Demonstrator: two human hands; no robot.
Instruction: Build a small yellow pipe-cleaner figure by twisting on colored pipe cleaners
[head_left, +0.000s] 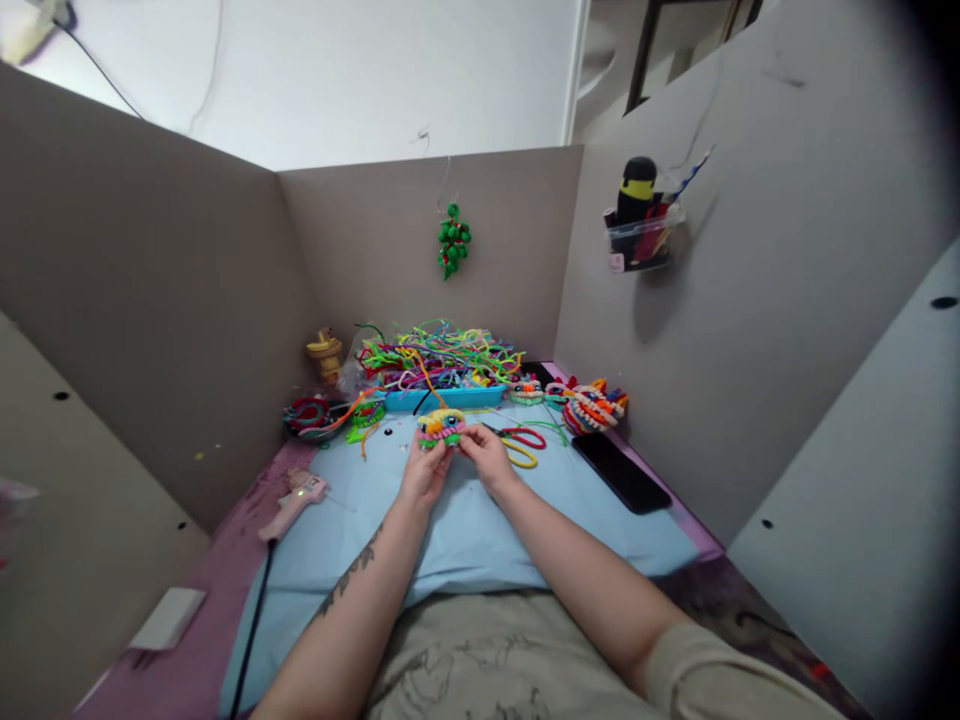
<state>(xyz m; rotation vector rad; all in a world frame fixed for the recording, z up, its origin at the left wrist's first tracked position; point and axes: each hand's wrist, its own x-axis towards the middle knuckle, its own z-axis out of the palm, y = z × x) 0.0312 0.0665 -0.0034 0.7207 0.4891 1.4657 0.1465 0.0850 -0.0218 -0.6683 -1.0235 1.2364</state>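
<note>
A blue cloth point(367, 540) extended beneath the grip; a blue tray point(457, 398), heaped with multicoloured strands point(442, 357), stood just beyond it. A dark phone point(621, 472) lay well to the right, a pink glue gun point(294, 508) well to the left. Scissors point(508, 436) lay just beside the right fingers. The left hand point(426, 472) and right hand point(487, 455) met at the centre, both clamped on a small multicoloured piece point(441, 422) — between their fingertips. The piece was probably light, soft and pliable — best held by its edges, sparing its small raised details.
</note>
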